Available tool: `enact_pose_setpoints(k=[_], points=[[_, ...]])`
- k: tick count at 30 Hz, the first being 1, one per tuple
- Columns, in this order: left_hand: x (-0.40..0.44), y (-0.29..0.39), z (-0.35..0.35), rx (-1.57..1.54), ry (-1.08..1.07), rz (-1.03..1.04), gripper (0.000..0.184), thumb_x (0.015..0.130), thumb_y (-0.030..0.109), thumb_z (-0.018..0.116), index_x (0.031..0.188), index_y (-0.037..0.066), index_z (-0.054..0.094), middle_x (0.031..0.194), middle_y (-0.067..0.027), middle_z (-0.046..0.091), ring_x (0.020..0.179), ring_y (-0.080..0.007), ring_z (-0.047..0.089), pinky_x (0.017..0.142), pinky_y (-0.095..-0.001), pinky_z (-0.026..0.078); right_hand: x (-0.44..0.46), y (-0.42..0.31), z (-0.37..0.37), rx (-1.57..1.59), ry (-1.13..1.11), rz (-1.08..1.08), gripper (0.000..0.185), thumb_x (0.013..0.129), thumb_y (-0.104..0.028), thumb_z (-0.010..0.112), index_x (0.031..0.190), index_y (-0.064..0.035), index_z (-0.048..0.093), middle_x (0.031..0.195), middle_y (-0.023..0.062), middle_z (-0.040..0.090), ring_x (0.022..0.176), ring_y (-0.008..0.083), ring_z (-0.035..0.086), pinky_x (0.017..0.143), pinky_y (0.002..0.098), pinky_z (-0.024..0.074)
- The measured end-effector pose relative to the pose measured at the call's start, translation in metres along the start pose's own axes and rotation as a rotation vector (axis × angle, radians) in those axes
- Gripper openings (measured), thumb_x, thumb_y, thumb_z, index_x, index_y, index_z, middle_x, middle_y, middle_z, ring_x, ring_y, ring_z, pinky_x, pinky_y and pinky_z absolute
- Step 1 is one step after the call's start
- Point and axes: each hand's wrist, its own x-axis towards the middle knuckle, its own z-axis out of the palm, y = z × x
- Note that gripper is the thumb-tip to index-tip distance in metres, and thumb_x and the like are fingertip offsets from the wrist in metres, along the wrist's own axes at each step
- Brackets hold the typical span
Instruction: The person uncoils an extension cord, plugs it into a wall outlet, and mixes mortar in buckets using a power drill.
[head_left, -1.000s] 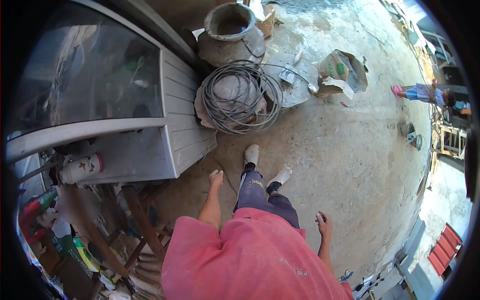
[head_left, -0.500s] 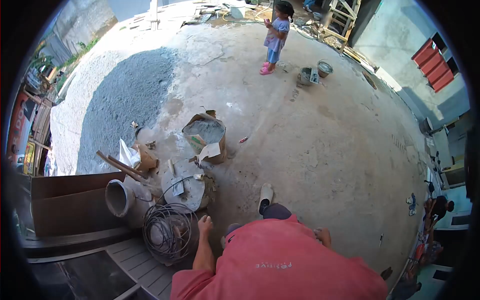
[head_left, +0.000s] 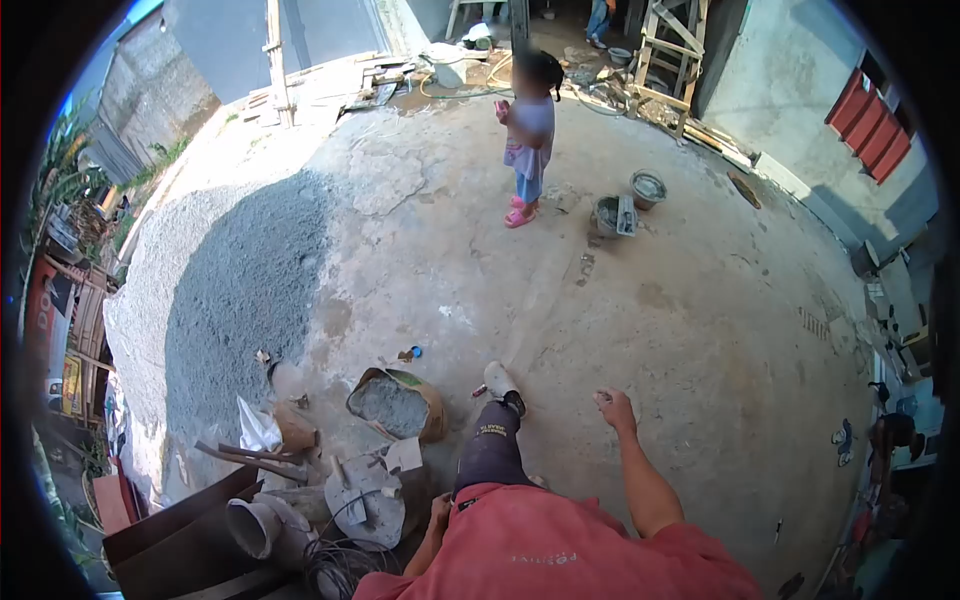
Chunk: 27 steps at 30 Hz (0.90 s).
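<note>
Holding left hand [head_left: 438, 512] and right hand [head_left: 614, 409] apart, bending the right one loosely around nothing seen, not showing left grip clearly; having the open bag [head_left: 433, 426] of gray stuff [head_left: 393, 405] ahead of left hand, the nearer one.

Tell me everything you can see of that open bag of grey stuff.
The bag looks like brown paper, with green on its rim. It stands upright and wide open on the concrete floor, holding grey, gritty-looking material. A pale flap shows at its near side. The person's shoe, to its right, does not touch it.
</note>
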Motion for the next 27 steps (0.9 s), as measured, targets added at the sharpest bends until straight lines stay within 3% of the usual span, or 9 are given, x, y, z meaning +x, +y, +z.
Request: enact_pose_setpoints(k=[4,8,10,11,14,18,22,23,27], points=[[0.127,0.039,-0.029,-0.070,0.031,-0.024,0.043,0.083,0.022,0.066,0.117,-0.003,0.062,0.098,-0.0133,0.068,0.086,-0.0215,0.064,0.076,-0.0327,0.050,0.056,0.003,-0.017,-0.123,-0.082,0.133,0.039,0.080,-0.035,0.067,0.108,-0.0080,0.069,0.106,0.0164,0.068,0.099,0.0307,0.065,0.086,0.0404,0.0506],[0.165,0.124,-0.053,-0.528,0.222,-0.342,0.039,0.084,0.018,0.066,0.119,0.001,0.060,0.081,-0.0053,0.062,0.062,-0.0162,0.059,0.049,-0.0287,0.047,0.093,0.016,-0.032,-0.273,-0.142,0.573,0.035,0.080,-0.025,0.071,0.102,0.0027,0.067,0.091,0.0142,0.070,0.076,0.0211,0.069,0.066,0.0341,0.0545],[0.195,0.177,-0.081,-0.600,0.273,-0.147,0.033,0.085,0.017,0.061,0.114,0.001,0.064,0.078,-0.0057,0.064,0.062,-0.0149,0.061,0.051,-0.0275,0.047,0.128,0.028,-0.046,-0.354,-0.425,0.284,0.031,0.087,-0.025,0.066,0.101,0.0032,0.067,0.097,0.0171,0.067,0.079,0.0231,0.067,0.064,0.0363,0.0550],[0.218,0.200,-0.093,-0.619,0.341,-0.093,0.035,0.084,0.021,0.063,0.112,0.001,0.065,0.083,-0.0075,0.067,0.065,-0.0144,0.062,0.054,-0.0283,0.048,0.091,-0.129,-0.077,-0.146,-0.145,0.606,0.034,0.090,-0.020,0.062,0.115,0.0016,0.061,0.095,0.0168,0.066,0.080,0.0241,0.067,0.064,0.0377,0.0559],[0.291,0.282,-0.132,-0.076,0.507,0.077,0.034,0.084,0.021,0.062,0.112,0.001,0.065,0.091,-0.0162,0.070,0.080,-0.0244,0.070,0.068,-0.0357,0.055,0.188,-0.065,-0.041,0.378,-0.060,0.534,0.046,0.088,-0.018,0.059,0.125,0.0053,0.045,0.096,0.0215,0.062,0.081,0.0344,0.067,0.061,0.0419,0.0565],[0.346,0.463,-0.184,-0.188,0.422,0.111,0.031,0.088,0.027,0.059,0.098,-0.001,0.068,0.085,-0.0186,0.069,0.078,-0.0274,0.069,0.071,-0.0396,0.054,0.271,-0.170,-0.021,0.070,-0.015,0.610,0.044,0.086,-0.018,0.059,0.117,0.0098,0.046,0.096,0.0235,0.062,0.079,0.0365,0.067,0.058,0.0414,0.0565],[0.446,0.543,-0.203,0.274,0.603,0.190,0.040,0.091,0.034,0.057,0.081,-0.003,0.065,0.077,-0.0246,0.065,0.072,-0.0382,0.064,0.067,-0.0467,0.050,0.405,-0.232,0.017,0.177,-0.287,0.285,0.036,0.086,-0.019,0.059,0.106,0.0105,0.052,0.093,0.0217,0.064,0.074,0.0340,0.068,0.055,0.0378,0.0559],[0.469,0.547,-0.206,0.275,0.599,0.180,0.040,0.091,0.034,0.057,0.081,-0.003,0.065,0.077,-0.0246,0.065,0.072,-0.0382,0.064,0.067,-0.0467,0.050,0.462,-0.225,0.039,0.094,-0.377,-0.112,0.031,0.087,-0.021,0.058,0.097,0.0081,0.059,0.082,0.0175,0.066,0.070,0.0284,0.067,0.051,0.0338,0.0530],[0.547,0.543,-0.216,0.000,0.639,0.065,0.026,0.088,0.024,0.056,0.090,-0.002,0.063,0.076,-0.0224,0.065,0.077,-0.0405,0.064,0.071,-0.0468,0.050,0.623,-0.395,0.092,-0.051,-0.349,-0.313,0.033,0.081,-0.026,0.067,0.098,0.0010,0.069,0.081,0.0116,0.069,0.070,0.0208,0.066,0.068,0.0333,0.0512]])
